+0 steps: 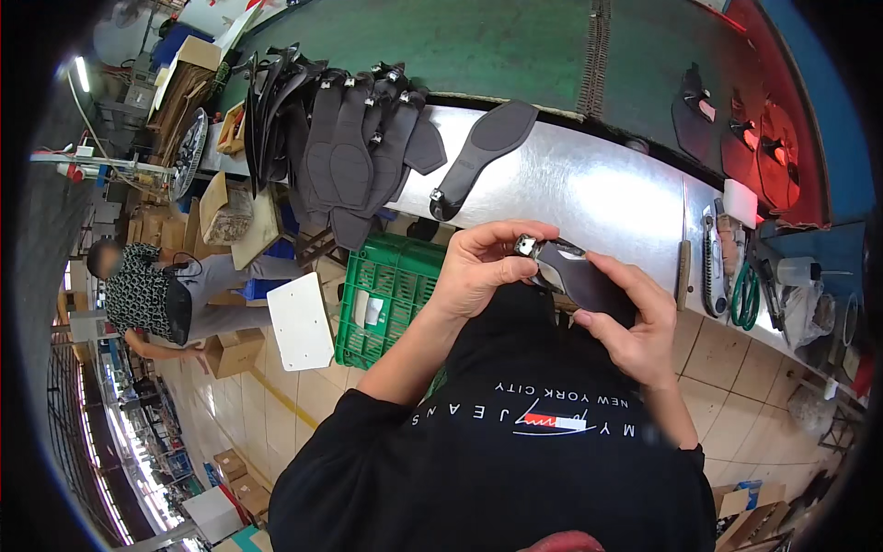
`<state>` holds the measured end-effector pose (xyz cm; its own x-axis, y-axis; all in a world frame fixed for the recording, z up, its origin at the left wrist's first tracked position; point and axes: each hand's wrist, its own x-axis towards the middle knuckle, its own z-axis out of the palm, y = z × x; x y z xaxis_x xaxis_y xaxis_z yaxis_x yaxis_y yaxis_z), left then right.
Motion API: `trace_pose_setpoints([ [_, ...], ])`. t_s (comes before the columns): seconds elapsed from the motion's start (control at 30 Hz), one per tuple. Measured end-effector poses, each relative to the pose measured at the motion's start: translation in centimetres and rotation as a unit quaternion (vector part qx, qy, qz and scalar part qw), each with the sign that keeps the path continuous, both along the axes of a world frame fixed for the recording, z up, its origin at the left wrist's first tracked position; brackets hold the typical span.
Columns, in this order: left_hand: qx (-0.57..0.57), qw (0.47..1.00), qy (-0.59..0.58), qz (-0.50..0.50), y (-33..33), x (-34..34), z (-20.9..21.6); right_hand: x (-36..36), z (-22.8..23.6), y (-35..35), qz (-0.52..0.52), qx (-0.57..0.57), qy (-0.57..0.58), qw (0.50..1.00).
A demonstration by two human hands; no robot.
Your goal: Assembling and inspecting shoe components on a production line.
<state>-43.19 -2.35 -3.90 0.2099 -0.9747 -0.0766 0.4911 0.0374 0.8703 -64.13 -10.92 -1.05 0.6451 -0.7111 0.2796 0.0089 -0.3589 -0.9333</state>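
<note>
Bench work seen from above: the tabletop (598, 189), a bright metal strip, runs between the green belt (441, 51) on its far side and the person at its near edge; its widest open room lies between a loose sole (492, 133) on the left and the wooden-handled tool (683, 276), utility knife (714, 262) and green-handled scissors (746, 296) on the right. A pile of dark soles (340, 170) crowds the left part, some overhanging the near edge toward the green crate (391, 299) below. The dark sandal sole (596, 283) is held up before the person's shirt (497, 460), close to that near edge. Its long axis slants, the end with the shiny fitting (526, 245) pointing left and slightly away from the person, the broad end right and toward the person. The left hand (474, 276) pinches the fitting end between thumb and fingers; the right hand (636, 317) is clamped on the broad end
</note>
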Motion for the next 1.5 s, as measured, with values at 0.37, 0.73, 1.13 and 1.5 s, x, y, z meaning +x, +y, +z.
trace_pose_setpoints([
  [0.37, 0.005, 1.0, -0.012, -0.023, -0.5, -0.3, -0.4, -0.3, -0.5, -0.3, 0.001, 0.012, -0.003, 1.0],
  [0.73, 0.032, 0.999, 0.001, -0.028, -0.6, -0.2, -0.4, -0.5, -0.6, -0.6, 0.009, 0.014, 0.006, 1.0],
  [1.13, 0.038, 0.997, -0.063, -0.019, -0.5, -0.4, -0.3, -0.6, -0.3, -0.7, 0.011, 0.016, 0.022, 1.0],
  [1.5, -0.038, 0.984, -0.168, -0.039, -0.3, -0.3, -0.8, -0.7, -0.2, -0.6, 0.013, -0.026, 0.033, 0.999],
])
